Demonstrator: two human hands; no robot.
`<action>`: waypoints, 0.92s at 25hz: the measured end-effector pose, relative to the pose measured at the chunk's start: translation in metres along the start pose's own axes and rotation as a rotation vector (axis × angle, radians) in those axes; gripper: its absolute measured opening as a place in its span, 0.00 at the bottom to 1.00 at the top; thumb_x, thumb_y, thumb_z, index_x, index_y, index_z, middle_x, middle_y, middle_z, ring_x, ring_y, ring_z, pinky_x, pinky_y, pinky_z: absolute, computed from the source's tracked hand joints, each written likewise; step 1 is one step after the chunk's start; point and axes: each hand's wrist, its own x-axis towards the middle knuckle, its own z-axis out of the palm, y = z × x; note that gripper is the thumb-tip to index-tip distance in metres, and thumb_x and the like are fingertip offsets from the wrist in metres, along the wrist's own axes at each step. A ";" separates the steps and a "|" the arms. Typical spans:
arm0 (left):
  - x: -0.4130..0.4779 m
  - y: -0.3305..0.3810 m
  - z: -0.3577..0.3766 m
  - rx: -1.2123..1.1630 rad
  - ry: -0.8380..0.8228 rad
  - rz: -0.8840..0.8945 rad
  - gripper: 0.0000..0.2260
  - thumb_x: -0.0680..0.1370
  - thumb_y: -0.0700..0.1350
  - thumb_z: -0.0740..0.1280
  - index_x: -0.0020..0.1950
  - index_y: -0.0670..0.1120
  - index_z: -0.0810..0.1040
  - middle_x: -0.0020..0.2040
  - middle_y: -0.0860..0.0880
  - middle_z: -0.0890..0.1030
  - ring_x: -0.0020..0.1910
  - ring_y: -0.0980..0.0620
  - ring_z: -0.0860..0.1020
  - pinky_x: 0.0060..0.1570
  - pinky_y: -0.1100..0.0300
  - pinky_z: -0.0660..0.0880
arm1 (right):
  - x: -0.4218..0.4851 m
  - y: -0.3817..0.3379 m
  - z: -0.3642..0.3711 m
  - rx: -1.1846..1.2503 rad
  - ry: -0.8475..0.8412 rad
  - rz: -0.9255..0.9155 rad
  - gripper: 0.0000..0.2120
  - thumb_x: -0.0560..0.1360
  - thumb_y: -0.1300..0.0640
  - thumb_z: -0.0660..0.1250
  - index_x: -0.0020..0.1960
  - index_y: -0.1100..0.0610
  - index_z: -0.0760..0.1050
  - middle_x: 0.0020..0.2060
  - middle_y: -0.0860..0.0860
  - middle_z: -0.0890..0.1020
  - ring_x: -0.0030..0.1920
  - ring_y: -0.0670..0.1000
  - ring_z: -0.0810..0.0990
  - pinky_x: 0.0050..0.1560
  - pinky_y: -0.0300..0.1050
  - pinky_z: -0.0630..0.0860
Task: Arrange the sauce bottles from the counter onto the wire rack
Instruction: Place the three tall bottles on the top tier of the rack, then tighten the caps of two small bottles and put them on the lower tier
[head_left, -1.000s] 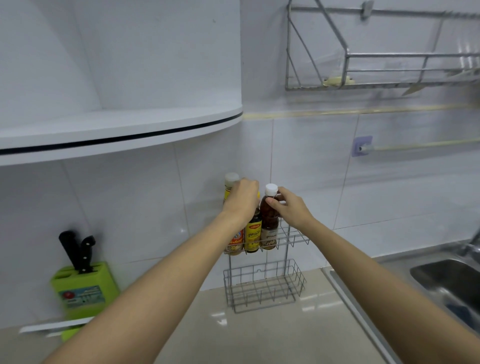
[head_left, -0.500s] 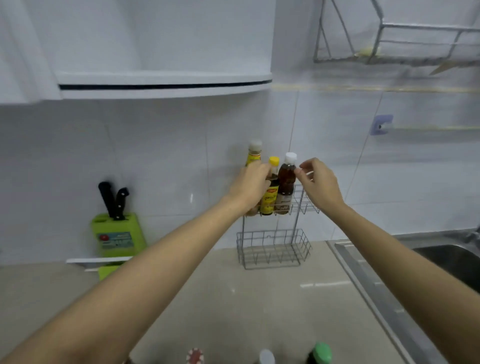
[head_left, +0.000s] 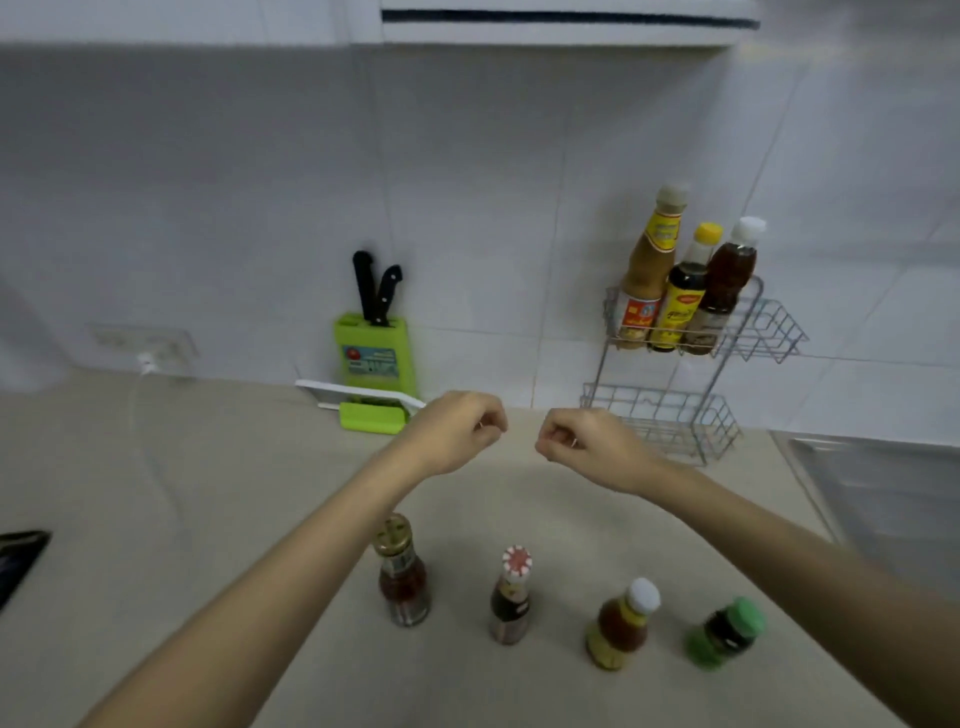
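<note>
A two-tier wire rack (head_left: 769, 332) stands against the tiled wall at the right. Its upper tier holds three bottles: a tall tan one (head_left: 647, 270), a dark one with a yellow cap (head_left: 683, 291) and a brown one with a white cap (head_left: 724, 286). The lower tier (head_left: 665, 415) holds nothing. Several bottles stand in a row on the counter near me: gold cap (head_left: 402, 571), red-white cap (head_left: 511, 597), white cap (head_left: 621, 623), green cap (head_left: 727, 631). My left hand (head_left: 457, 431) and right hand (head_left: 582, 447) hover above the counter with fingers curled, holding nothing.
A green knife block (head_left: 374, 358) with two black-handled knives stands against the wall, a white board at its foot. A wall socket with a white cable (head_left: 148, 364) is at the left. A steel sink (head_left: 878, 499) lies at the right. A dark object (head_left: 18, 558) sits at the left edge.
Both hands let go of the bottles on the rack's upper tier and drew back toward me. My view tilted down and left, bringing the row of counter bottles into sight.
</note>
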 end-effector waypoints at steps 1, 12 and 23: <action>-0.016 -0.019 0.001 -0.065 0.039 -0.055 0.07 0.76 0.39 0.66 0.49 0.44 0.83 0.48 0.46 0.85 0.48 0.48 0.81 0.50 0.54 0.77 | 0.004 -0.012 0.012 0.005 -0.048 -0.032 0.07 0.75 0.52 0.66 0.47 0.54 0.79 0.41 0.49 0.84 0.42 0.48 0.81 0.48 0.49 0.78; -0.138 -0.108 0.100 -0.574 0.086 -0.311 0.23 0.67 0.31 0.63 0.61 0.45 0.74 0.55 0.47 0.80 0.55 0.53 0.78 0.57 0.57 0.75 | 0.029 -0.114 0.093 -0.355 -0.371 -0.475 0.25 0.77 0.42 0.61 0.70 0.50 0.65 0.58 0.53 0.76 0.57 0.55 0.76 0.53 0.50 0.73; -0.108 -0.086 0.100 -0.702 0.371 -0.179 0.11 0.73 0.48 0.71 0.52 0.58 0.73 0.43 0.62 0.81 0.44 0.66 0.78 0.43 0.70 0.73 | 0.037 -0.116 0.057 -0.256 -0.384 -0.557 0.20 0.79 0.56 0.61 0.69 0.61 0.67 0.62 0.59 0.74 0.63 0.57 0.73 0.64 0.49 0.69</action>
